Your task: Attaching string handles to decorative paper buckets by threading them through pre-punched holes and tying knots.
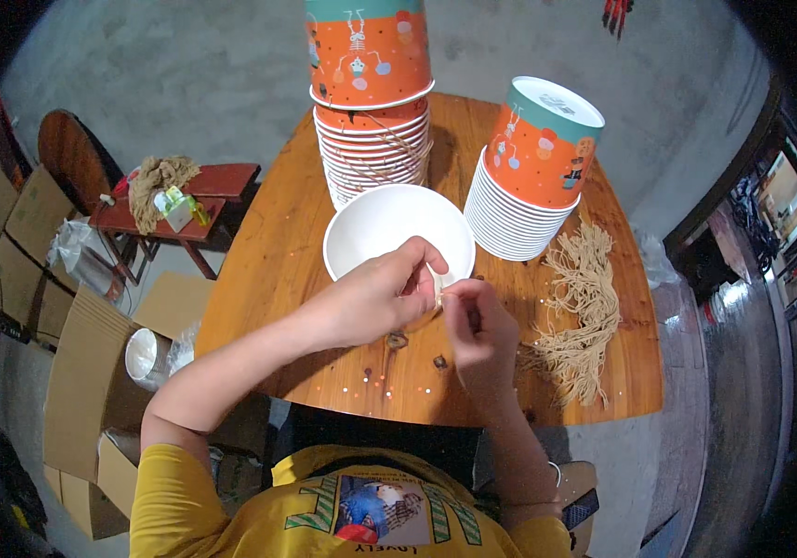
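A white-lined paper bucket (pixel 375 223) sits in the middle of the wooden table, its open mouth facing up toward me. Over its near right rim, my left hand (pixel 385 293) is closed in a pinch, index finger and thumb curled together. My right hand (pixel 482 335) pinches right beside it, and the fingertips of both hands meet. Between them a short pale bit of cord (pixel 438 296) shows; most of it is hidden by the fingers. On the table to the right lies a loose bundle of beige cords (pixel 586 312).
Behind the bucket stands a tall stack of orange and green paper buckets (pixel 371 56) with cords hanging off it. Another upside-down stack (pixel 538 153) is at the right. Bits of debris (pixel 398 341) dot the near tabletop (pixel 324 372). Cardboard boxes (pixel 82 381) and a red bench (pixel 226 179) stand left.
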`<state>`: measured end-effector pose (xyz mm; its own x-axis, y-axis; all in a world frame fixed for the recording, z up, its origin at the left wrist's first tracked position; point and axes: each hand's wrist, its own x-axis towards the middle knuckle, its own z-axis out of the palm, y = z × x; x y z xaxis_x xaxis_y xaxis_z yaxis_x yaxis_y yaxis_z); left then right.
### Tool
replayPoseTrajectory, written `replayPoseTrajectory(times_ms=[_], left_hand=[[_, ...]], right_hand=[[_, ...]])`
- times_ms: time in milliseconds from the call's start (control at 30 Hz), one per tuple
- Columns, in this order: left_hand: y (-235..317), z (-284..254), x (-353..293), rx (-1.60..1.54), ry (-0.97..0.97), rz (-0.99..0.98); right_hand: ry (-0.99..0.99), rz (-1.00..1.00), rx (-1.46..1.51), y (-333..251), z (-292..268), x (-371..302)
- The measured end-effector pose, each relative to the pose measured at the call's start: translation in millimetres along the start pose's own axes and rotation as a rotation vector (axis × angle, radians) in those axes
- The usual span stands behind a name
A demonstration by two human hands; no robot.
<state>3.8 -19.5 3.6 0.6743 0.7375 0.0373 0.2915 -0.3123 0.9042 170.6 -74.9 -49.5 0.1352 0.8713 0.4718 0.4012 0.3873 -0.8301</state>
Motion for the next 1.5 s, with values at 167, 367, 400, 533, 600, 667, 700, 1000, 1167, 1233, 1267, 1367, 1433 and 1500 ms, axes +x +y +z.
replayPoseTrajectory(times_ms=[167, 367, 400, 533, 600, 667, 700, 1000, 1167, 1233, 1267, 1367, 1433, 1500], left_hand=[[-1.1, 3.7, -2.9, 0.327, 0.167, 0.103], [-1.5, 8.5, -7.4, 0.506, 0.299, 0.223], [-2.6, 7.7, -7.3, 0.503, 0.316, 0.22], [-1.7, 6.6, -8.5, 0.446, 0.279, 0.152], [-1.3, 6.8, -9.3, 0.392, 0.26, 0.124], [-0.7, 7.0, -9.2, 0.387, 0.255, 0.132], [-0.4, 7.2, -9.1, 0.383, 0.251, 0.139], [-3.3, 9.1, -9.5, 0.395, 0.265, 0.21], [-3.6, 10.5, -9.9, 0.367, 0.29, 0.225], [-4.3, 11.3, -10.4, 0.355, 0.282, 0.231], [-5.4, 12.5, -10.8, 0.387, 0.305, 0.259], [-5.6, 13.7, -12.1, 0.432, 0.328, 0.289], [-6.5, 14.7, -12.5, 0.443, 0.329, 0.288], [-9.7, 16.8, -11.8, 0.509, 0.362, 0.346]], right_hand=[[0.0, -0.004, 0.051, 2.9, -1.0, 0.2], [0.02, -0.012, 0.082, 7.9, 0.5, -4.4], [0.025, 0.005, 0.09, 8.3, 0.8, -5.0], [0.037, 0.055, 0.097, 8.1, -0.8, -6.3], [0.044, 0.06, 0.099, 6.8, -1.3, -7.1], [0.052, 0.065, 0.098, 7.1, -2.0, -8.1], [0.052, 0.057, 0.101, 8.7, -2.1, -8.7], [-0.022, -0.287, -0.316, -13.0, -5.6, -1.2], [-0.004, -0.35, -0.404, -9.1, -6.7, -2.5], [0.019, -0.421, -0.473, -10.4, -7.2, -2.3], [0.019, -0.421, -0.474, -9.8, -7.6, -2.9], [0.01, -0.389, -0.496, -6.1, -7.8, -7.4], [0.032, -0.365, -0.518, -3.1, -7.3, -13.4], [0.022, -0.307, -0.474, 1.4, -3.7, -21.5]])
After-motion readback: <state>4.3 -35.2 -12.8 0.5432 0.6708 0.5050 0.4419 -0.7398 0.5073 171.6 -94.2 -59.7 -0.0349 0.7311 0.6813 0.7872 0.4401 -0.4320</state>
